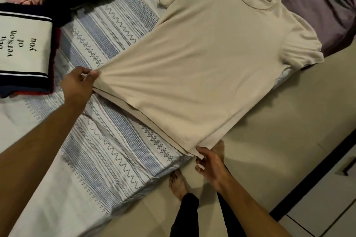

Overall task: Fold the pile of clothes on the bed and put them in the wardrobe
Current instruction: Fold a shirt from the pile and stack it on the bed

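Plain beige cotton t-shirt (208,67) spread flat on blue-patterned bed (107,140), left hand (78,84) fingers pinching its hem corner, right hand (209,165) fingers clamped on opposite hem corner – folded stack w/ printed white-navy top (23,44) left of tee, purple shirt (312,5) beyond it.

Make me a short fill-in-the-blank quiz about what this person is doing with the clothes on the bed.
1. Both hands pinch the ____ edge of the beige T-shirt.
2. The left hand holds one corner; the right hand holds the ____ one.
3. The folded top beside the left hand reads "version of ____".
4. The person's feet are ____.

Missing words: bottom; other; you; bare
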`<state>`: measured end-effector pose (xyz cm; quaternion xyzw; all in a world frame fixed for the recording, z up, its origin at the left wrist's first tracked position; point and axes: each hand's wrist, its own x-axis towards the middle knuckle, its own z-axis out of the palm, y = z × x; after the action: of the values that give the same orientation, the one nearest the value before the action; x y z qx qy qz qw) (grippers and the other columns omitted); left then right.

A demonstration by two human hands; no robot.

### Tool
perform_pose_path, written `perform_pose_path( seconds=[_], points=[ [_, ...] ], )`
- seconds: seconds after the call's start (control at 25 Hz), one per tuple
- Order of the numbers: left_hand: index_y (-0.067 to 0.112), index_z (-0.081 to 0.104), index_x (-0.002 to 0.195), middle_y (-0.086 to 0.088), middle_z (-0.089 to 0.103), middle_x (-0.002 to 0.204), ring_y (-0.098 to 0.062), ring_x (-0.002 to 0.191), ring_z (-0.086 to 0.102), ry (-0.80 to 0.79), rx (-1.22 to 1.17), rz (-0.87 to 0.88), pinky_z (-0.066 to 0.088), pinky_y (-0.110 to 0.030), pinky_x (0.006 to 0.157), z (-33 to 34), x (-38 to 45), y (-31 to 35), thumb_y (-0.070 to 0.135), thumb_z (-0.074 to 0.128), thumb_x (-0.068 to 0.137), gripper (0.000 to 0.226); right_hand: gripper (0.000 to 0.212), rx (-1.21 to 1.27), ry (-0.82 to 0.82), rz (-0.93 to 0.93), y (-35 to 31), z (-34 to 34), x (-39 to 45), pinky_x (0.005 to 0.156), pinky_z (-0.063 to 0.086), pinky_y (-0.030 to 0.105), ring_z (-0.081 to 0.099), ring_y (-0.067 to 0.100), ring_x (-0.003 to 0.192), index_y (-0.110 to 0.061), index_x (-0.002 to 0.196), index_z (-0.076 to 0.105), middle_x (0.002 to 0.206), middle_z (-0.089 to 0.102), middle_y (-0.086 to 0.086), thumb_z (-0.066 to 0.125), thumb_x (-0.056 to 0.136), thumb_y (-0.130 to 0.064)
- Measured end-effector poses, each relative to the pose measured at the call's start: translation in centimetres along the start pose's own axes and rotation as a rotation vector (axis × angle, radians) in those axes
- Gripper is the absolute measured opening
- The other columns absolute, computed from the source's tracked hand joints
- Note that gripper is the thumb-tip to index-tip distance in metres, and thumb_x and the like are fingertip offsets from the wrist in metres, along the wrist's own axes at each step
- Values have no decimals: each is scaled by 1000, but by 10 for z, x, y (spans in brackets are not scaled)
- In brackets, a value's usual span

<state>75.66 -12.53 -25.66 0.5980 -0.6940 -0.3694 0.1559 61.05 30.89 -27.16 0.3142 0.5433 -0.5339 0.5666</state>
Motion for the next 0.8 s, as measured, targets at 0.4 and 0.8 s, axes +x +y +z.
perform_pose_path(
  seconds=[0.4,0.8],
  points=[
    [22,67,100,-8,73,100,-15,69,71,-80,-167,-303,63,-33,62,-8,34,-13,33,77,91,17,29,-806,-104,186,44,16,-22,86,54,35,72,14,84,-17,115,63,100,76,-1,74,95,-36],
    [13,66,79,-9,59,72,-15,47,44,-318,-374,-572,31,-28,45,18,-37,-6,50,74,94,41,15,-141,82,15,21,14,23,67,50,30,54,14,62,-18,80,70,64,58,1,67,90,-8]
  ],
)
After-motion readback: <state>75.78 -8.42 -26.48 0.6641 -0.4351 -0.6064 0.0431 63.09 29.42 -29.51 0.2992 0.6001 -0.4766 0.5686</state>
